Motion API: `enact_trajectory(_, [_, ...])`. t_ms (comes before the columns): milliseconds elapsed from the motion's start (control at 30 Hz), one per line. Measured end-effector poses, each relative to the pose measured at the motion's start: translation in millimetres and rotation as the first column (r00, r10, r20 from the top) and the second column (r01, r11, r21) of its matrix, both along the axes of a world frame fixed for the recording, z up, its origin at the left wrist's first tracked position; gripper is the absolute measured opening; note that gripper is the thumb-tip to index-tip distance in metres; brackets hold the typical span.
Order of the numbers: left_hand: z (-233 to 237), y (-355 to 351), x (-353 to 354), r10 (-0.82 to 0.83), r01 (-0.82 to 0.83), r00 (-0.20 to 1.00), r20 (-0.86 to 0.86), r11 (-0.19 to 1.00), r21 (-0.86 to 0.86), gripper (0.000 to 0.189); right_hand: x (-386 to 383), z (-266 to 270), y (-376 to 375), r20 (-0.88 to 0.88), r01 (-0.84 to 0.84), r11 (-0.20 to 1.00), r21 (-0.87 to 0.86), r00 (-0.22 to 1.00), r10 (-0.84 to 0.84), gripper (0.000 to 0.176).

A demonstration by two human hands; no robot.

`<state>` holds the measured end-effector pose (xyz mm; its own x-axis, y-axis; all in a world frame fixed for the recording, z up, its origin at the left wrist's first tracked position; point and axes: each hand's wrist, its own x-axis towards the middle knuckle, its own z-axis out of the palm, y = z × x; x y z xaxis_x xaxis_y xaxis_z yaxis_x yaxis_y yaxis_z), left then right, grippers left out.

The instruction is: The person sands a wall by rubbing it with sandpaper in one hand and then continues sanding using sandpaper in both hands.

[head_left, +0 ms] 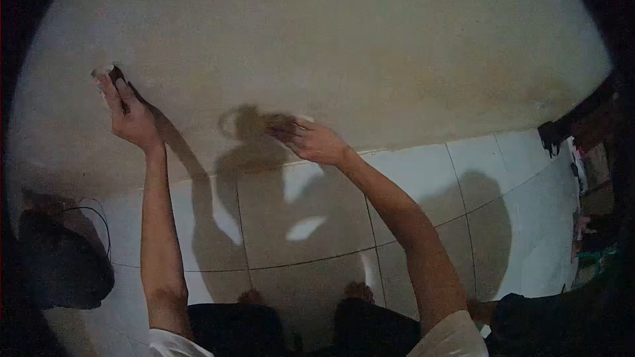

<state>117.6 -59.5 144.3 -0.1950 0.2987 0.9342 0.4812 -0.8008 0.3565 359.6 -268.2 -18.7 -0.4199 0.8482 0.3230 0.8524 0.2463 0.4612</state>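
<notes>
My left hand [135, 119] is raised against the pale wall [397, 39], at the left. Its fingers are closed around a small whitish piece [102, 71], whose kind I cannot make out; a dark shadow or edge shows beside it. Lower down and near the middle, my right hand [317, 142] reaches to the wall just above the floor line. Its fingers are together and look blurred, and a thin white edge [305, 118] shows above them. What lies under those fingers is hidden. Shadows of my head and arms fall across the wall and floor.
White floor tiles [423, 165] meet the wall below my hands. A dark, bag-like bundle [63, 261] with a thin cord [104, 221] lies at the left. Dark cloth [549, 317] is at the lower right. Dim furniture and mixed items [598, 185] stand along the right edge.
</notes>
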Motion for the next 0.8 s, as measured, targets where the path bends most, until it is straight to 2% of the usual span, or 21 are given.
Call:
enact_trajectory(67, [0, -5, 3, -0.039, 0.039, 0.999, 0.018, 0.999, -0.001, 0.038, 1, 0, 1, 0.036, -0.022, 1.000, 0.006, 0.999, 0.021, 0.056])
enact_trajectory(133, [-1, -4, 1, -0.073, 0.073, 0.997, 0.039, 0.997, 0.003, 0.038, 19, -9, -8, -0.149, -0.030, 1.000, -0.004, 0.988, 0.029, 0.056])
enact_trajectory(267, [-2, -2, 1, -0.088, 0.091, 0.996, 0.031, 0.989, -0.118, 0.038, 42, -1, -36, -0.125, -0.046, 0.999, -0.020, 0.991, 0.043, 0.057])
enact_trajectory(333, [-1, -2, 3, -0.112, 0.119, 0.992, 0.054, 0.981, -0.151, 0.037, 41, -1, -41, -0.115, 0.019, 0.999, -0.048, 0.993, -0.025, 0.059])
enact_trajectory(400, [-2, 0, 4, -0.003, 0.002, 1.000, -0.007, 0.997, -0.080, 0.038, 29, 3, -35, -0.128, 0.013, 0.999, -0.036, 0.992, -0.018, 0.058])
enact_trajectory(433, [-4, 2, 5, -0.005, 0.005, 1.000, -0.006, 0.996, -0.085, 0.038, 20, 4, -29, -0.148, 0.014, 1.000, -0.026, 0.989, -0.017, 0.057])
enact_trajectory(467, [-6, 5, 6, 0.009, -0.009, 1.000, 0.003, 1.000, -0.016, 0.040, 14, -3, -17, -0.147, 0.017, 0.999, -0.028, 0.989, -0.021, 0.057])
enact_trajectory(500, [-8, 6, 7, 0.023, -0.024, 1.000, 0.012, 0.998, 0.051, 0.042, 10, -16, -3, -0.262, -0.014, 0.999, -0.042, 0.965, 0.002, 0.058])
enact_trajectory(533, [-7, 2, 8, 0.020, -0.020, 1.000, 0.011, 0.999, 0.049, 0.042, 7, -17, 3, -0.375, -0.045, 0.998, -0.050, 0.927, 0.023, 0.060])
enact_trajectory(567, [-6, -2, 1, -0.023, 0.026, 0.999, 0.039, 0.998, -0.062, 0.041, 4, -20, 2, -0.374, -0.043, 0.998, -0.050, 0.927, 0.021, 0.060])
enact_trajectory(600, [-7, -5, -1, -0.062, 0.073, 0.996, 0.071, 0.982, -0.171, 0.040, 3, -12, -1, -0.241, -0.026, 0.999, -0.027, 0.970, 0.019, 0.059])
enact_trajectory(633, [-7, -3, -1, -0.063, 0.074, 0.996, 0.070, 0.982, -0.173, 0.040, 4, -7, -5, -0.104, -0.013, 1.000, -0.003, 0.994, 0.013, 0.059])
enact_trajectory(700, [-16, 5, -6, -0.021, 0.023, 0.999, 0.026, 0.997, -0.080, 0.041, 18, -20, -18, -0.100, -0.006, 1.000, -0.015, 0.995, 0.004, 0.057])
enact_trajectory(800, [-17, 5, -9, 0.007, -0.010, 1.000, -0.023, 0.992, -0.128, 0.040, 43, -27, -49, -0.124, 0.037, 0.998, -0.057, 0.991, -0.044, 0.055])
